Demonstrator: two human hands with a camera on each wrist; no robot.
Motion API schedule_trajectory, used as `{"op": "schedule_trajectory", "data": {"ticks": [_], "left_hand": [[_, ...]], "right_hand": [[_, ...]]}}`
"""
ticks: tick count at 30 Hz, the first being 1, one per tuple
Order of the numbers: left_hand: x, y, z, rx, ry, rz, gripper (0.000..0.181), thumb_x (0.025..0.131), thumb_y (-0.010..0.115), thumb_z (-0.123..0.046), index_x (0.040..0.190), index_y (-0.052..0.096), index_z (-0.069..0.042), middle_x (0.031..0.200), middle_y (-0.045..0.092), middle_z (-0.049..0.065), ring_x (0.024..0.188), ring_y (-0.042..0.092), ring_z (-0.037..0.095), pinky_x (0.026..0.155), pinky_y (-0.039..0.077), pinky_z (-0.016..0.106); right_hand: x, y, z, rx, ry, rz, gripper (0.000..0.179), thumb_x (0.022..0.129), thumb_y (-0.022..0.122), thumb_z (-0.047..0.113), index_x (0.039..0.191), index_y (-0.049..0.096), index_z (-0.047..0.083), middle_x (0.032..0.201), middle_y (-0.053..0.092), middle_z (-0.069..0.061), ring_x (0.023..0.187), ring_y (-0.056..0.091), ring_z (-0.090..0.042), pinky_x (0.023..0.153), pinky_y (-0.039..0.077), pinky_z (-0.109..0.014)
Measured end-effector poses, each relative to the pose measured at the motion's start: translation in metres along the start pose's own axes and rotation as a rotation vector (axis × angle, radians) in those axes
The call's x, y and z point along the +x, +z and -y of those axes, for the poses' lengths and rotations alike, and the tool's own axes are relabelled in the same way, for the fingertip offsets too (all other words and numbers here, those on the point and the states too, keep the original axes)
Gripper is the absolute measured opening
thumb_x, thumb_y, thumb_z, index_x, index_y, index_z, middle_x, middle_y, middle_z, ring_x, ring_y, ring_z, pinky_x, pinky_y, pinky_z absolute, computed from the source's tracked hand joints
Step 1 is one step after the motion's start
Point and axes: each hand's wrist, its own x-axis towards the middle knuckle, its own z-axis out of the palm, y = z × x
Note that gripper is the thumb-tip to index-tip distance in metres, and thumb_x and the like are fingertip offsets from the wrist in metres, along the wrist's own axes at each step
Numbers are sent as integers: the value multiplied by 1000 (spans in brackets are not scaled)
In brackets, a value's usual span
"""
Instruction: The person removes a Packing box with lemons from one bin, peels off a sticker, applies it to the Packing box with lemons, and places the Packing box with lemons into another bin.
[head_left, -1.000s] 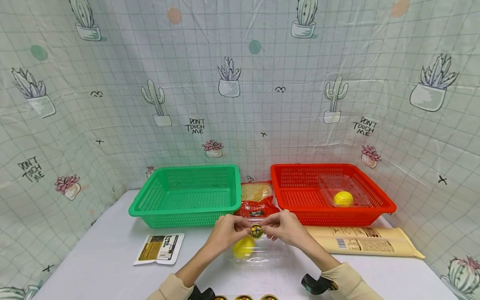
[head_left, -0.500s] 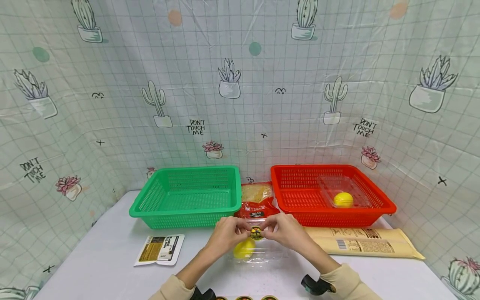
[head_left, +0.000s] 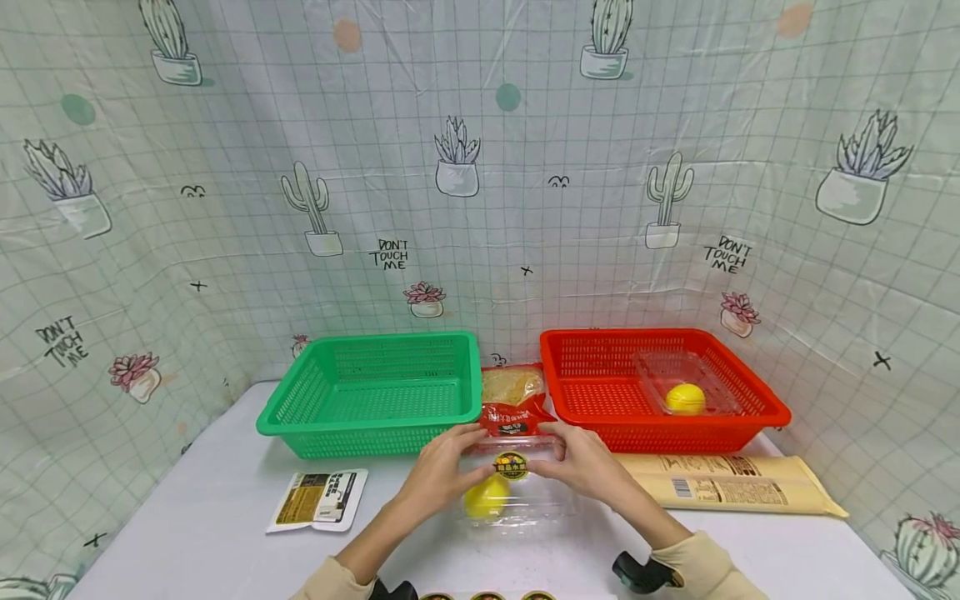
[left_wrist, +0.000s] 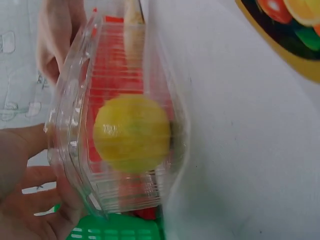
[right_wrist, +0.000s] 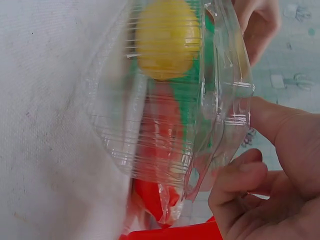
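Observation:
A clear plastic fruit box point(head_left: 536, 504) stands on the table with its lid down and a yellow lemon point(head_left: 487, 497) inside, toward the left. On the lid lies a round black and gold sticker point(head_left: 512, 466). My left hand point(head_left: 441, 468) holds the box's left side, thumb on the lid by the sticker and fingers at the far edge. From the right, my right hand point(head_left: 588, 460) holds it likewise, its thumb beside the sticker. Both wrist views show the lemon point(left_wrist: 131, 132) through the ribbed wall; the right hand's fingers point(right_wrist: 235, 187) curl at the box's rim.
Behind stand a green basket point(head_left: 375, 433) and a red basket point(head_left: 600, 433), which contains another clear box with a yellow fruit point(head_left: 686, 399). A red food bag point(head_left: 513, 408) lies between them. A white-brown packet point(head_left: 318, 500) is left, a long beige package point(head_left: 731, 483) right. Round stickers point(head_left: 487, 597) line the near edge.
Both hands have let go of the sticker, which is now flat on the lid. The fingers have spread outward to the box's sides and far edge.

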Motion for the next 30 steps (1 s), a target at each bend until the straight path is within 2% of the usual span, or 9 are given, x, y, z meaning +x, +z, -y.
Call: {"op": "schedule_trajectory", "data": {"ticks": [5, 10, 12, 14, 17, 21, 26, 30], "left_hand": [[0, -4, 6, -35, -26, 53, 58, 85, 74, -25, 132, 57, 4, 137, 58, 22, 129, 52, 43, 108, 34, 64], [-1, -8, 7, -42, -39, 80, 60, 86, 74, -27, 133, 56, 6, 134, 60, 22, 128, 53, 42, 109, 35, 62], [-1, -9, 7, -41, -48, 93, 60, 86, 74, -27, 133, 56, 6, 135, 59, 23, 129, 52, 43, 109, 35, 63], [-2, -10, 6, -41, -60, 111, 61, 86, 74, -28, 134, 55, 5, 136, 58, 23, 129, 51, 43, 109, 34, 63], [-1, -10, 4, -27, -72, 135, 64, 86, 74, -31, 136, 54, 4, 139, 56, 21, 129, 51, 42, 109, 35, 63], [1, -8, 2, 17, -83, 148, 67, 85, 73, -37, 138, 54, 0, 140, 57, 17, 127, 53, 39, 106, 39, 60], [3, -5, -4, 103, -83, 167, 69, 85, 71, -46, 136, 57, -4, 138, 59, 15, 125, 55, 37, 94, 49, 59], [4, -5, -6, 120, -87, 187, 64, 85, 71, -45, 133, 60, -3, 135, 61, 15, 121, 57, 36, 89, 51, 58]], "right_hand": [[-2, 1, 1, 21, -2, 33, 53, 76, 83, 30, 119, 69, 4, 73, 55, 2, 65, 45, -9, 52, 35, -19], [-7, 2, 9, -31, 4, -11, 51, 73, 86, 33, 116, 72, 10, 96, 58, -3, 83, 49, -14, 65, 40, -24], [-8, 3, 12, -50, 9, -22, 55, 73, 85, 37, 119, 71, 11, 106, 60, -5, 91, 55, -18, 72, 47, -30], [-7, 4, 13, -53, 7, -17, 59, 75, 84, 39, 123, 68, 10, 119, 63, -9, 102, 61, -25, 82, 54, -41], [-6, 5, 11, -50, -3, 7, 61, 77, 82, 42, 126, 66, 8, 128, 64, -12, 116, 61, -32, 94, 51, -54], [-3, 7, 11, -69, -32, 36, 60, 78, 81, 42, 125, 66, 7, 128, 65, -12, 116, 61, -32, 95, 50, -56], [-2, 10, 15, -149, -58, 53, 70, 74, 80, 52, 126, 66, 7, 122, 65, -10, 107, 63, -28, 87, 52, -53], [-1, 9, 17, -181, -59, 56, 70, 74, 80, 54, 125, 67, 8, 117, 66, -7, 104, 63, -25, 84, 51, -50]]}}
